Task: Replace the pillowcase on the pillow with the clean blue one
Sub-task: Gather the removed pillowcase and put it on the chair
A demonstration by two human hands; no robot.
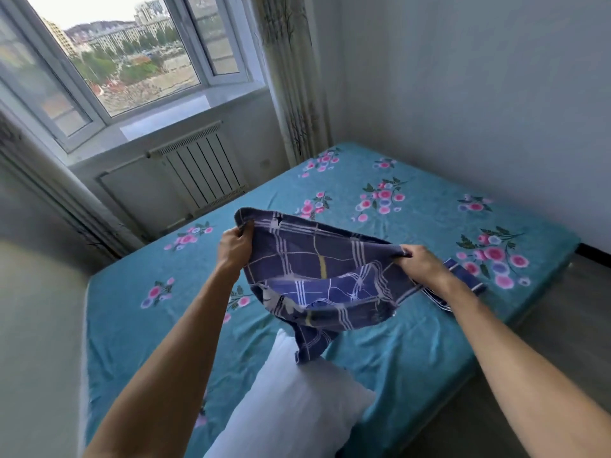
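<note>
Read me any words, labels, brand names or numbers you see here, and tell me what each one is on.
None can be read.
The blue checked pillowcase held up by the left hand and right hand: pattern only, no lettering.
Bare white pillow: no visible label.
Folded blue cloth on the floral sheet: no tag visible.
Buildings through the window: too blurred for signs.

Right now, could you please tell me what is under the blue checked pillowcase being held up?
The bare white pillow lies below the pillowcase, on the floral bed sheet. The pillow's far end is covered.
</note>
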